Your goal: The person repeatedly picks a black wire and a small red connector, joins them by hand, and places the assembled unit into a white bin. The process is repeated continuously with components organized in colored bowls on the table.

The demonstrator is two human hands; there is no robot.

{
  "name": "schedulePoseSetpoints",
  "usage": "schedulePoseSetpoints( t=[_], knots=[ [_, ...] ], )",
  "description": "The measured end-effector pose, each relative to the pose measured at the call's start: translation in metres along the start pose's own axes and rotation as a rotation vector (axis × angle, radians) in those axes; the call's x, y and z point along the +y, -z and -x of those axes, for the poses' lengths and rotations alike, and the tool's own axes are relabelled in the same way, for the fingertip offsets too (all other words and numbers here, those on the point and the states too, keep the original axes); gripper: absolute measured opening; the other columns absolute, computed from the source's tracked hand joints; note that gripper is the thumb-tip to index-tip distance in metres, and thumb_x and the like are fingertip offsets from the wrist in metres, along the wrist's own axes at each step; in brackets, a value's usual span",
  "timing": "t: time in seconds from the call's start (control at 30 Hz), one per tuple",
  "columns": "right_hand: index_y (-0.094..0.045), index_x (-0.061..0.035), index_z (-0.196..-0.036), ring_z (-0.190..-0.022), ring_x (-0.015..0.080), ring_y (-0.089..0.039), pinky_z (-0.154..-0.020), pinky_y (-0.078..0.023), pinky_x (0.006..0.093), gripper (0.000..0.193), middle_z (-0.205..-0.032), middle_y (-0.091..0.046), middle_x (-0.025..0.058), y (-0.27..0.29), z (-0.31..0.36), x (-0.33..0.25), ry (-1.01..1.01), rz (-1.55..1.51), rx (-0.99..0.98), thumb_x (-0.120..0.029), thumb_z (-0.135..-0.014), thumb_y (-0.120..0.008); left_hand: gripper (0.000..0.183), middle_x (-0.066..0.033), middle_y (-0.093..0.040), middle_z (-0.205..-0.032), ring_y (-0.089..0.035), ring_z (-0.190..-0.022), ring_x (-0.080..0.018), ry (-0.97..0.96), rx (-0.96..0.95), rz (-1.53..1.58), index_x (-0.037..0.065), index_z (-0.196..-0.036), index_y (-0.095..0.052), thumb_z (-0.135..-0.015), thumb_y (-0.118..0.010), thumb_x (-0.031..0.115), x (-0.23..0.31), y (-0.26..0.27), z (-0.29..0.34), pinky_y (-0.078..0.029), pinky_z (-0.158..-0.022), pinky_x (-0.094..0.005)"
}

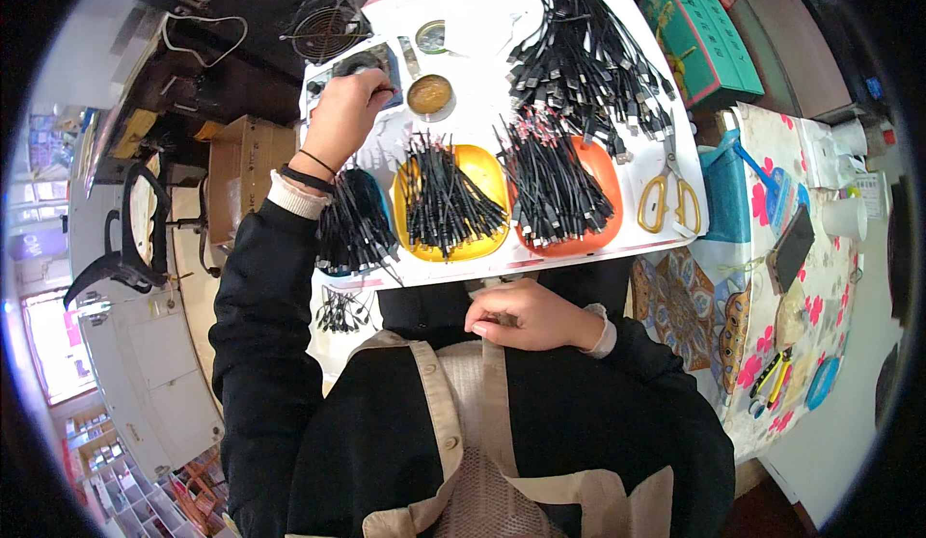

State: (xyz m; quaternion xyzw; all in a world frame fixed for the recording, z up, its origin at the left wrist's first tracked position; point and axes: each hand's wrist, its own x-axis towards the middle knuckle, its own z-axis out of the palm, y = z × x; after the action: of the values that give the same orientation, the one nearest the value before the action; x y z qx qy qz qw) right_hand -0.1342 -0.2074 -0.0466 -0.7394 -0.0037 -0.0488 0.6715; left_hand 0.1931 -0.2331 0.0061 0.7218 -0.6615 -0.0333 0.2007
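My left hand (349,104) reaches to the far left of the white table (482,17), its fingers bent down over a grey-blue box with a dark top (381,63). What the fingertips pinch is hidden. Close to the table's front edge my right hand (531,314) is curled in front of my body, and I see nothing in it. Between the hands lie bundles of short black cables: one on a yellow tray (495,166), another on an orange tray (606,176), a third on a blue tray (379,189). A round tin of brownish stuff (430,95) stands beside my left hand.
A large heap of black USB cables (588,65) covers the far right. Yellow-handled scissors (666,200) lie at the right edge. A round fan grille (326,34) stands far left. Right of the table are a green box (699,41) and a flowered cloth (820,297) bearing pliers (770,384).
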Motion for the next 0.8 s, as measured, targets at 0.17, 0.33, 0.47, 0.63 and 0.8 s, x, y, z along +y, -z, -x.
schedulePoseSetpoints(
  t=[0.17, 0.33, 0.47, 0.63, 0.8],
  knots=[
    [-0.063, -0.0024, -0.093, -0.069, 0.0216, -0.062, -0.064, -0.049, 0.0329, 0.014, -0.084, -0.064, 0.0091, -0.007, -0.002, -0.003, -0.012, 0.025, -0.002, -0.016, -0.089, -0.06, 0.012, -0.0184, -0.066, -0.077, -0.067, -0.071, -0.0329, 0.072, 0.062, -0.122, -0.002, -0.092, -0.065, -0.082, -0.066, 0.005, -0.031, 0.028, 0.006, -0.051, -0.064, -0.0359],
    [-0.062, -0.0028, -0.094, -0.069, 0.0215, -0.063, -0.064, -0.05, 0.0329, 0.015, -0.085, -0.064, 0.0089, -0.008, -0.003, -0.002, -0.064, 0.03, -0.038, -0.017, -0.089, -0.059, 0.008, -0.0177, -0.066, -0.076, -0.066, -0.074, -0.0348, 0.096, 0.05, -0.195, 0.002, -0.084, -0.068, -0.078, -0.068, 0.007, -0.057, 0.031, -0.006, -0.052, -0.068, -0.0404],
    [-0.062, -0.0024, -0.094, -0.068, 0.0199, -0.063, -0.063, -0.05, 0.0319, 0.016, -0.084, -0.064, 0.0085, -0.006, -0.003, 0.0, -0.049, 0.043, -0.009, -0.018, -0.09, -0.061, 0.008, -0.0175, -0.064, -0.081, -0.065, -0.08, -0.0344, 0.088, -0.004, -0.284, 0.001, -0.083, -0.069, -0.077, -0.068, 0.007, -0.062, 0.027, -0.016, -0.052, -0.072, -0.0414],
    [-0.063, -0.0028, -0.094, -0.067, 0.0186, -0.062, -0.062, -0.05, 0.0314, 0.019, -0.083, -0.064, 0.0077, -0.002, -0.004, 0.003, -0.09, 0.023, -0.025, -0.021, -0.091, -0.062, 0.009, -0.016, -0.058, -0.085, -0.062, -0.084, -0.0347, 0.019, -0.042, -0.332, 0.0, -0.082, -0.069, -0.076, -0.069, 0.006, -0.064, 0.019, -0.028, -0.051, -0.075, -0.0421],
    [-0.063, -0.0028, -0.093, -0.066, 0.0189, -0.061, -0.061, -0.049, 0.0314, 0.019, -0.082, -0.064, 0.0075, 0.0, -0.004, 0.008, -0.076, 0.049, -0.007, -0.021, -0.091, -0.062, 0.007, -0.0167, -0.058, -0.085, -0.061, -0.084, -0.0355, -0.018, -0.115, -0.423, -0.003, -0.079, -0.066, -0.075, -0.068, 0.003, -0.067, 0.012, -0.036, -0.051, -0.074, -0.0431]
  ],
)
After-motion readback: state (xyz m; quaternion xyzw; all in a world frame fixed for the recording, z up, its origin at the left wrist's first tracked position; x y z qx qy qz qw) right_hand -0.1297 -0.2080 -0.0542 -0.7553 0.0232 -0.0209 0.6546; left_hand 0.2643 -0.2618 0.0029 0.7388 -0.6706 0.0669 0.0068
